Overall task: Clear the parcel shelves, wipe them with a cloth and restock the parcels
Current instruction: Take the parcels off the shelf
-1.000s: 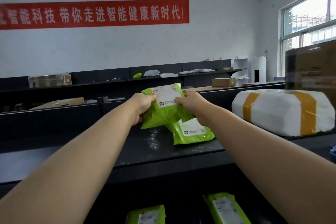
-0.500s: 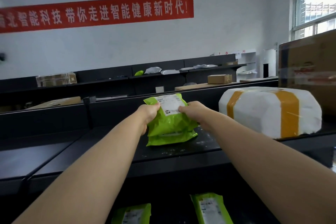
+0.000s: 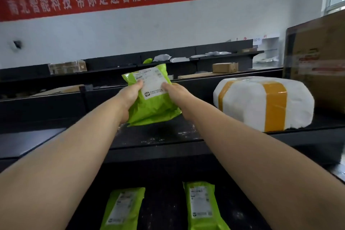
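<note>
Both hands hold green mailer parcels (image 3: 152, 105) stacked together, lifted just above the black top shelf (image 3: 164, 136). My left hand (image 3: 130, 93) grips the stack's left edge, my right hand (image 3: 175, 92) its right edge. A white label faces me on the upper parcel. The shelf under them shows pale dust specks. Two more green parcels, one on the left (image 3: 123, 209) and another on the right (image 3: 202, 207), lie on the lower shelf near the bottom of the view.
A big white parcel with orange tape (image 3: 261, 102) sits on the top shelf to the right, beside a large cardboard box (image 3: 317, 61). Behind stand more black shelves with small boxes (image 3: 225, 67) and grey bags. A red banner hangs on the wall.
A second ago one green parcel lay on the shelf under the held one. It was stacked with the other, and both now hang lifted off the shelf in my hands.
</note>
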